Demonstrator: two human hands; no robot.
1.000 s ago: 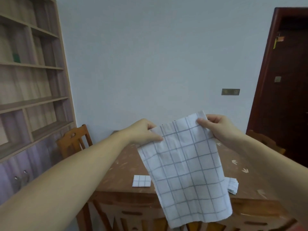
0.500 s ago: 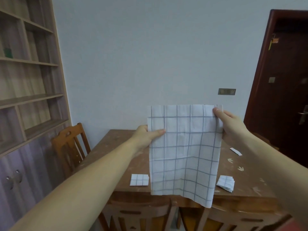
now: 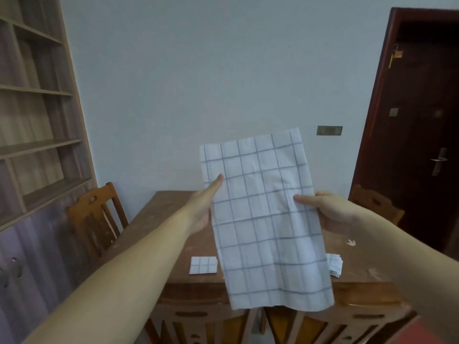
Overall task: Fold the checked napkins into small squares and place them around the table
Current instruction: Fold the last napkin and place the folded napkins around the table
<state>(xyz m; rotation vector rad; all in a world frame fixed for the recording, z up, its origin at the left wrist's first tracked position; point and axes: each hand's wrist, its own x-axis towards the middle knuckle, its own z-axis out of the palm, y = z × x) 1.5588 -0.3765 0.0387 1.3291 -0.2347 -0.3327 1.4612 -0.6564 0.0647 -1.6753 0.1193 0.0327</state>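
Note:
I hold a white checked napkin [image 3: 268, 219] upright in the air above the wooden table [image 3: 154, 234]. My left hand [image 3: 203, 209] grips its left edge about a third of the way down, thumb on the front, fingers hidden behind the cloth. My right hand [image 3: 323, 209] pinches the right edge at mid height, thumb on the front. On the table below lies a napkin folded into a small square [image 3: 202, 265], and a small stack of folded napkins [image 3: 335, 265] shows to the right, partly hidden by the held cloth.
A wooden chair [image 3: 94, 214] stands at the table's left side and another chair [image 3: 372, 204] at its right. Two chair backs [image 3: 248, 324] sit under the near edge. A bookshelf [image 3: 34, 120] lines the left wall; a dark door [image 3: 422, 120] is at right.
Both hands slid from the napkin's top corners down to its side edges, so the top now stands free above them. The cloth tilted slightly leftward at the top.

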